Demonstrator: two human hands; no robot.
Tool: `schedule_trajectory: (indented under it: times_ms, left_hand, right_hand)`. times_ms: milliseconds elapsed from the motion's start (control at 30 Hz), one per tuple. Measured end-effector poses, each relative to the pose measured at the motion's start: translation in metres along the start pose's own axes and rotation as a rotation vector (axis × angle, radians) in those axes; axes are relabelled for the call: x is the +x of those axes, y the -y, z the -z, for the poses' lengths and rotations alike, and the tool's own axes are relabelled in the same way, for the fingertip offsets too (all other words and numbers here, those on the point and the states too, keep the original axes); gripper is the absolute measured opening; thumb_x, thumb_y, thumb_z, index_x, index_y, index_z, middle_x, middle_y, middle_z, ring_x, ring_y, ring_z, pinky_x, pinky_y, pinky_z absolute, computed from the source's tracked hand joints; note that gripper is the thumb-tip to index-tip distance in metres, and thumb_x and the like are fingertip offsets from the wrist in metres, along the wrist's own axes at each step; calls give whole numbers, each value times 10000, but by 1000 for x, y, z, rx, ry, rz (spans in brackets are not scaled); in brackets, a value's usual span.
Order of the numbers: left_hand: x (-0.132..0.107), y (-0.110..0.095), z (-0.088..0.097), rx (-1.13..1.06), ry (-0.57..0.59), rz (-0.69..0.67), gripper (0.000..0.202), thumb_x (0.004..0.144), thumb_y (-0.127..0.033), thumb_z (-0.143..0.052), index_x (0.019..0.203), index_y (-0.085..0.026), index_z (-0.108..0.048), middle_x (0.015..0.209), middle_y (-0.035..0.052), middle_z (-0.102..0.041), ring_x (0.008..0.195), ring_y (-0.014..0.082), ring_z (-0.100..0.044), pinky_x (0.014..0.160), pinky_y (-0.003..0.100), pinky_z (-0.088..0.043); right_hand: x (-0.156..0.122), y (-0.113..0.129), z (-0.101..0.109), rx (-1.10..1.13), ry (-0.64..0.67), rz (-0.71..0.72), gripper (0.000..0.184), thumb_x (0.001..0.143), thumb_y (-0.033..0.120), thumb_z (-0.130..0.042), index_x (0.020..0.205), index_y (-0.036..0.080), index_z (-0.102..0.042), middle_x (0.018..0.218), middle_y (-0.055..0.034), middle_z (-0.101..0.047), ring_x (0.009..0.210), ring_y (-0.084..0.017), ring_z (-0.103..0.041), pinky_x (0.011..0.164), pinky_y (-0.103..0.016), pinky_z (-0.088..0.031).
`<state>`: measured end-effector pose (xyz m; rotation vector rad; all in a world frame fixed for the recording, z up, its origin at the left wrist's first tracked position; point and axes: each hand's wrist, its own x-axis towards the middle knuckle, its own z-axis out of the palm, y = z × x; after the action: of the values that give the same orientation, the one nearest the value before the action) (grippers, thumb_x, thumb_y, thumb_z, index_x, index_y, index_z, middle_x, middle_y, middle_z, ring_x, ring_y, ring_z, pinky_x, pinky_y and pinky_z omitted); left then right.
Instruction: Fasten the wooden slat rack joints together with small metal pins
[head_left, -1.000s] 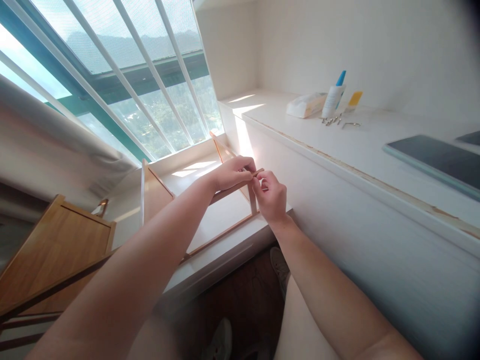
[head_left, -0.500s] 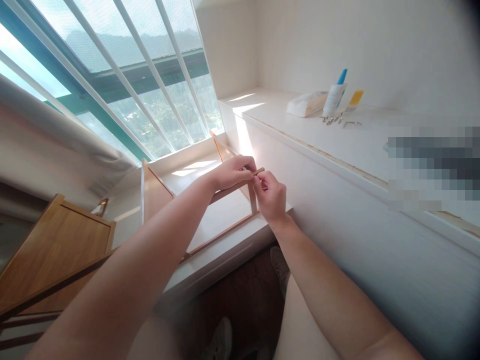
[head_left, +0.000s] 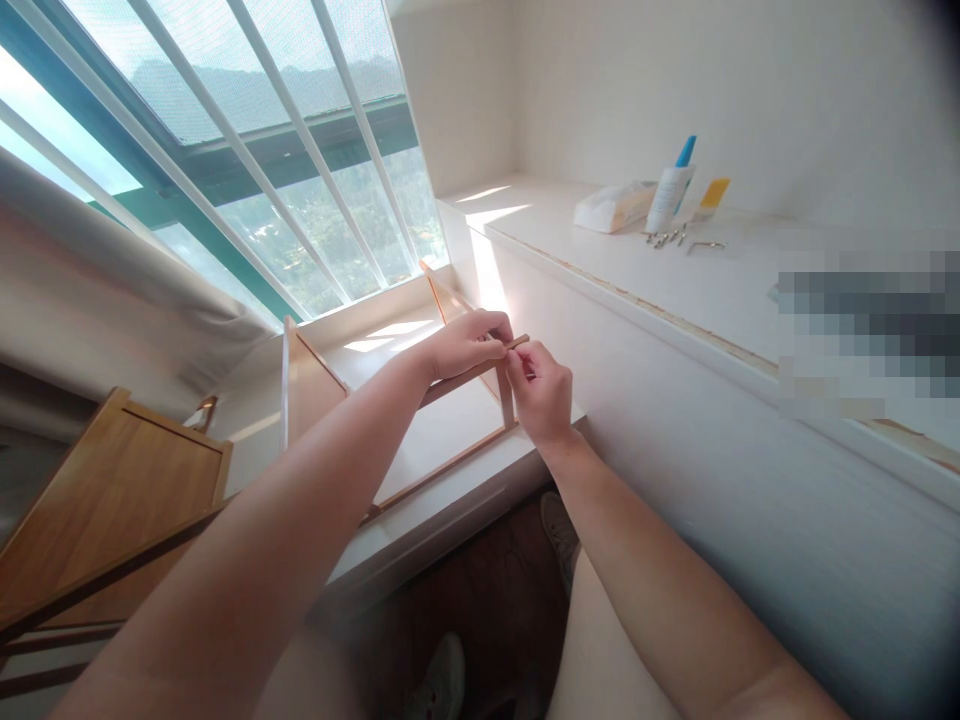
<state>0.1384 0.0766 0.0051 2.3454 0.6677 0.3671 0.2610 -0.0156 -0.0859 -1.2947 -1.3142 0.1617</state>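
Bright daylight enters through a window point(head_left: 330, 180) at 11 o'clock (clock positions taken from the centre of the view); below it runs a white sill point(head_left: 420, 440), and a pale ledge point(head_left: 750, 290) extends towards 3 o'clock. On the sill stands a slender wooden frame point(head_left: 450, 467), its near part just off centre towards 8 o'clock. The left hand point(head_left: 469, 345) is curled over the upper rail point(head_left: 459, 384), holding it from above. The right hand point(head_left: 541, 390), at the rail's 2 o'clock end, is pinched narrow, fingertips against the corner above a short post point(head_left: 505, 400); whether a small part lies between them cannot be told. Judging by its thin members, the frame is probably light and stiff, with moderate grip; the corners would be its weak points under twisting. A sound hold would be along the rail near the post, one hand steadying while the other works the joint. Containers, at 2 o'clock on the ledge: a white bottle point(head_left: 667, 200) with a blue cap point(head_left: 686, 150), upright, contents not visible; beside it, a soft pale packet point(head_left: 611, 208), contents likewise hidden. Small metal fittings point(head_left: 664, 240) and a bent metal key point(head_left: 705, 245) lie loose before them, outside any container.
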Motion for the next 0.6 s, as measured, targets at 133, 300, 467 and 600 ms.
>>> schedule_trajectory:
  times_ms: [133,300,467,600]
  left_hand:
    - [-1,-1,0,-5,-3,-1,106,761,-229,-519,811,-162,-583,819,8,-581,808,154,-539,755,303,-419]
    - [-1,-1,-1,3,-7,-1,95,755,-217,-521,801,-158,-580,808,6,-577,799,153,-537,753,302,-415]
    - [-1,2,0,2,-4,-14,118,763,-229,-521,826,-157,-590,820,9,-587,804,157,-547,758,308,-425]
    - [-1,2,0,-12,7,-15,122,757,-215,-510,825,-156,-592,827,13,-596,798,157,-554,745,304,-440]
  right_hand:
    - [0,0,0,-6,-4,-11,240,922,387,-499,806,192,-578,555,45,-494,496,-98,-440,542,-233,-330]
    - [1,-1,1,-39,-10,-22,254,901,398,-521,750,195,-547,523,57,-437,473,-95,-403,526,-233,-317]
    - [2,-2,3,-75,-21,-22,231,872,417,-553,785,203,-545,515,73,-392,456,-89,-364,508,-227,-306]
    - [1,0,3,-99,-19,11,205,858,405,-567,830,206,-530,517,87,-352,450,-83,-350,507,-221,-294]
